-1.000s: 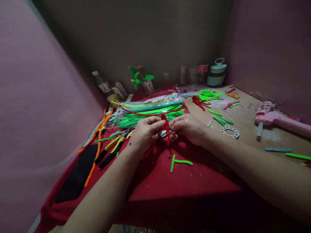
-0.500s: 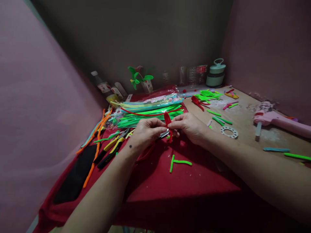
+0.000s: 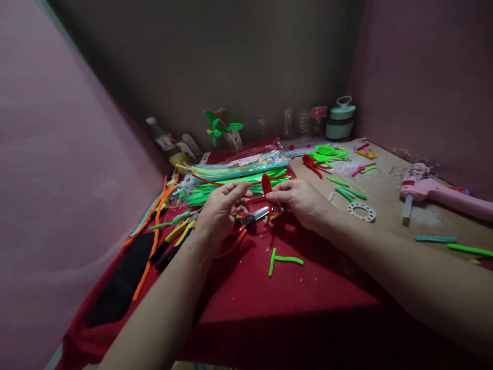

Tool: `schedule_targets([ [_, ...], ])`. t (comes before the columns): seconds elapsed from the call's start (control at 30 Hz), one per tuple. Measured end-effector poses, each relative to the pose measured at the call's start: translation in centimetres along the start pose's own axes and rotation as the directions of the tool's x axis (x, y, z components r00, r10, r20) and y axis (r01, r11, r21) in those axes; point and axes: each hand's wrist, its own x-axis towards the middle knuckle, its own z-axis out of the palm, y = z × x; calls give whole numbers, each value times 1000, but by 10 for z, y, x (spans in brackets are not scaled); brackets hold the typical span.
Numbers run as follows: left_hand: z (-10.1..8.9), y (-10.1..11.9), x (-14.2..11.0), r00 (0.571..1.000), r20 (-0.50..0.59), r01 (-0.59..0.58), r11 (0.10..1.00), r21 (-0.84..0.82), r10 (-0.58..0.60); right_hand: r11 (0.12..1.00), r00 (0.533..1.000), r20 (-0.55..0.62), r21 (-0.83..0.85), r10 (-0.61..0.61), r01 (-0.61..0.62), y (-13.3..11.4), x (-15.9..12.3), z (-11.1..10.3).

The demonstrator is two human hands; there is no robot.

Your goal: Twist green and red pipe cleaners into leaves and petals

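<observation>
My right hand (image 3: 298,200) pinches a red pipe cleaner (image 3: 266,185) bent into an upright narrow loop. One strand of it hangs below the fingers and another sticks out leftward. My left hand (image 3: 227,203) is just left of that strand, thumb and fingers loosely curled and apart, with no firm grip showing. Beneath the hands lie red-handled scissors (image 3: 234,245), their blades pointing right. Two short green pipe cleaner pieces (image 3: 288,259) rest on the red cloth (image 3: 246,298) in front.
Pliers with yellow and black handles (image 3: 175,241) lie left, near orange pipe cleaners (image 3: 154,244) and a black flat object (image 3: 121,282). Bundled green pipe cleaners (image 3: 208,192) sit behind. At right are a white ring with holes (image 3: 362,211), a pink glue gun (image 3: 442,192) and green loops (image 3: 327,152).
My left hand has come off the red loop and moved slightly left, its fingers loosening. A red strand now shows between the hands. My right hand keeps its pinch.
</observation>
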Motion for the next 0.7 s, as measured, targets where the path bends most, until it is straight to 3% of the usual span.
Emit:
schedule_targets([
  [0.07,2,-2,0,994,67,99,982,-162,-89,996,1000,-15,88,-10,12,2,1,-1],
  [0.2,14,-11,-3,979,156,168,958,-233,-134,968,999,-7,248,42,-39,5,2,0],
  [0.4,25,-20,-2,993,50,114,945,-307,-104,969,996,72,236,52,-68,7,-2,2],
  [0.53,26,-15,-3,992,16,125,939,-319,-126,977,1000,18,215,-8,4,7,-1,0],
  [0.7,26,-11,-7,988,17,149,941,-305,-151,977,998,-49,213,24,-13,4,0,0],
])
